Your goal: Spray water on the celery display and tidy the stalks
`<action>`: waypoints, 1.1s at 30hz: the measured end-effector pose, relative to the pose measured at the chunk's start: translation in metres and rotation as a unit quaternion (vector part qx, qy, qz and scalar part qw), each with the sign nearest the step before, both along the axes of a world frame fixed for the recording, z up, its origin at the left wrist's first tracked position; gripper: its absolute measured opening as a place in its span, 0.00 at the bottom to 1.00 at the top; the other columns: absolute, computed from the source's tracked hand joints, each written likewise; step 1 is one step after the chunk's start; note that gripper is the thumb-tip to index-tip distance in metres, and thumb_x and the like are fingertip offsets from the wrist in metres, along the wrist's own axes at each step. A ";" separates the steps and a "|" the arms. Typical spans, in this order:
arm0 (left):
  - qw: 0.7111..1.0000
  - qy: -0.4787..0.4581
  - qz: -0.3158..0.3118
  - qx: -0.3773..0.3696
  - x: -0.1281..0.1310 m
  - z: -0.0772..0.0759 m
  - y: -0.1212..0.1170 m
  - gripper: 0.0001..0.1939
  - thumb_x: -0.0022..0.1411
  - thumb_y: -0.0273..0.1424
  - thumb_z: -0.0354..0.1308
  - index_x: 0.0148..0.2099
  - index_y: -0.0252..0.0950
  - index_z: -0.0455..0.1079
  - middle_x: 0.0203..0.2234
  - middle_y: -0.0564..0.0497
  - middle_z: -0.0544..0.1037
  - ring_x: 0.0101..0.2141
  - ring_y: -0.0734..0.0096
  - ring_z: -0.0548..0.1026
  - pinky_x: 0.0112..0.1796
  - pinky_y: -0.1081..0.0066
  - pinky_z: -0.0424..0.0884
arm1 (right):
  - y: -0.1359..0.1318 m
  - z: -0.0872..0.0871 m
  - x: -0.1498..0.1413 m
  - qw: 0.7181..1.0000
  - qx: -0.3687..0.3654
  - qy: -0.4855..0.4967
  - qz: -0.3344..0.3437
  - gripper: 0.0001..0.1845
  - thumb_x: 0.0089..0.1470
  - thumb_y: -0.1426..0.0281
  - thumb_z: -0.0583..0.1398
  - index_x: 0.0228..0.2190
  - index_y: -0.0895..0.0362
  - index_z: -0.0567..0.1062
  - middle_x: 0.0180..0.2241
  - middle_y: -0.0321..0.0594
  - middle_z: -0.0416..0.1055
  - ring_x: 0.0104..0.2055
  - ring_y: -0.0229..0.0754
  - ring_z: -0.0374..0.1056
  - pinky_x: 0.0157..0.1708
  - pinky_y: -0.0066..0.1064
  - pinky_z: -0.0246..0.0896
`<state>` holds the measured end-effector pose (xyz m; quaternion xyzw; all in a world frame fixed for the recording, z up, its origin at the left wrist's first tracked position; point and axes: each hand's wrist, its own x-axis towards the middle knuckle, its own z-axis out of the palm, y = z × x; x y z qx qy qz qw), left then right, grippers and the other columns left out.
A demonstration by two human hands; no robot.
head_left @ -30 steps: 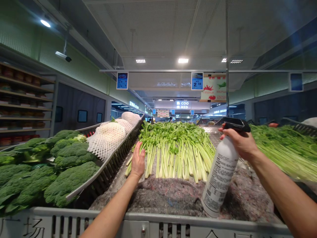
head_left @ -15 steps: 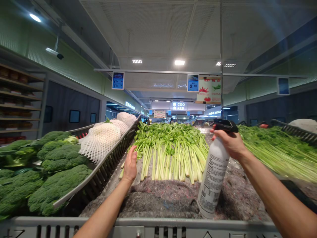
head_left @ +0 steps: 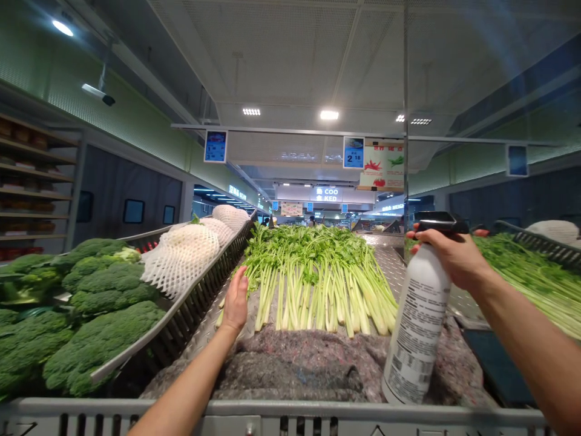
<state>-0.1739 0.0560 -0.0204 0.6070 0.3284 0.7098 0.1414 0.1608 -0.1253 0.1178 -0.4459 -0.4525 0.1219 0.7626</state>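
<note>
My right hand [head_left: 454, 257] is wrapped around the neck of a white spray bottle [head_left: 417, 327] with a black trigger head. The bottle leans slightly, above the right front of the display. Beside the left end of a spread of green celery [head_left: 324, 281], my left hand [head_left: 235, 301] holds nothing, its fingers extended upward. Whether its fingertips touch the leaves I cannot tell. The celery lies with leaves toward the back and pale stalk ends toward me. In front of it is a rumpled grey felt blanket [head_left: 290, 366].
A slatted black divider [head_left: 200, 287] separates the celery from broccoli [head_left: 104, 333] and net-wrapped produce [head_left: 181, 254] on the left. A grey crate rim [head_left: 272, 410] runs along the front. To the right, a mirror panel [head_left: 454, 163] reflects the celery. Price signs [head_left: 353, 152] hang overhead.
The view turned a little to the right. The spray bottle in my right hand first went slightly left, then back right, uncovering celery stalks. My left hand stays by the celery's left end.
</note>
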 end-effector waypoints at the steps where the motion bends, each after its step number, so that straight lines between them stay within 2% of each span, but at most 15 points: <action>1: 1.000 0.000 0.003 0.001 0.000 0.000 0.000 0.25 0.58 0.43 0.39 0.52 0.36 0.58 0.51 0.46 0.62 0.52 0.64 0.58 0.53 0.60 0.50 | -0.002 0.000 0.001 1.000 -0.013 -0.009 -0.006 0.12 0.32 0.72 0.62 0.26 0.57 0.71 0.28 0.39 0.71 0.18 0.35 0.64 0.12 0.25 0.60; 4: 1.000 0.002 0.013 -0.001 0.001 0.002 -0.003 0.25 0.58 0.44 0.38 0.52 0.36 0.59 0.51 0.46 0.63 0.52 0.64 0.58 0.53 0.61 0.50 | -0.003 -0.006 0.004 0.999 -0.038 -0.006 -0.030 0.10 0.32 0.73 0.62 0.25 0.57 0.71 0.26 0.37 0.70 0.17 0.36 0.64 0.11 0.25 0.59; 9: 1.000 0.000 0.011 -0.003 0.002 0.002 -0.007 0.26 0.58 0.44 0.39 0.52 0.35 0.58 0.51 0.45 0.63 0.52 0.64 0.59 0.53 0.61 0.50 | 0.000 -0.018 0.009 0.999 -0.033 0.008 -0.033 0.10 0.32 0.73 0.61 0.25 0.57 0.70 0.25 0.36 0.70 0.17 0.35 0.63 0.10 0.24 0.58; 21: 1.000 -0.001 0.014 -0.002 0.001 0.004 -0.008 0.25 0.58 0.44 0.39 0.52 0.36 0.58 0.50 0.46 0.63 0.51 0.63 0.59 0.52 0.60 0.51 | -0.006 -0.010 0.000 0.999 0.026 -0.026 -0.006 0.10 0.34 0.72 0.61 0.26 0.56 0.71 0.26 0.36 0.70 0.18 0.33 0.62 0.14 0.23 0.59; 24: 0.999 0.022 0.036 -0.004 0.001 0.003 -0.009 0.26 0.58 0.43 0.37 0.54 0.34 0.56 0.51 0.44 0.63 0.52 0.63 0.59 0.52 0.59 0.52 | -0.001 -0.011 -0.004 0.999 0.022 -0.032 0.003 0.10 0.34 0.71 0.61 0.27 0.57 0.71 0.27 0.37 0.69 0.19 0.33 0.63 0.14 0.24 0.60; 27: 0.990 0.128 0.040 0.034 0.009 0.001 -0.020 0.25 0.58 0.41 0.39 0.54 0.33 0.57 0.53 0.42 0.60 0.53 0.63 0.57 0.52 0.59 0.51 | 0.001 -0.012 -0.005 0.999 0.013 -0.034 0.011 0.11 0.34 0.71 0.61 0.27 0.58 0.71 0.28 0.39 0.70 0.19 0.34 0.63 0.15 0.24 0.60; 28: 0.980 0.188 0.026 0.062 0.015 0.000 -0.027 0.24 0.58 0.40 0.41 0.53 0.34 0.57 0.53 0.43 0.60 0.54 0.63 0.57 0.52 0.59 0.51 | 0.000 -0.011 -0.004 0.999 0.015 -0.031 0.007 0.11 0.33 0.72 0.61 0.27 0.58 0.71 0.28 0.39 0.70 0.19 0.34 0.63 0.15 0.25 0.60; 30: 0.937 0.324 -0.033 0.129 0.034 -0.001 -0.045 0.23 0.56 0.38 0.45 0.53 0.37 0.59 0.53 0.44 0.60 0.53 0.63 0.57 0.52 0.60 0.52 | -0.005 -0.009 0.000 0.999 0.032 -0.018 -0.011 0.11 0.32 0.73 0.62 0.26 0.59 0.70 0.28 0.40 0.70 0.18 0.34 0.63 0.14 0.25 0.60; 31: 0.903 0.393 -0.078 0.156 0.046 -0.002 -0.055 0.23 0.55 0.38 0.46 0.53 0.39 0.59 0.53 0.45 0.60 0.53 0.63 0.58 0.52 0.60 0.53 | -0.009 -0.008 0.004 0.998 0.049 -0.009 -0.027 0.11 0.32 0.73 0.61 0.25 0.59 0.70 0.27 0.40 0.70 0.18 0.34 0.62 0.14 0.26 0.59; 33: 0.813 0.517 -0.181 0.199 0.076 -0.006 -0.073 0.24 0.54 0.39 0.48 0.54 0.42 0.58 0.54 0.46 0.60 0.52 0.62 0.59 0.51 0.60 0.54 | -0.017 -0.004 0.012 0.993 0.096 0.006 -0.062 0.10 0.31 0.74 0.61 0.24 0.60 0.70 0.25 0.40 0.69 0.16 0.34 0.62 0.12 0.26 0.58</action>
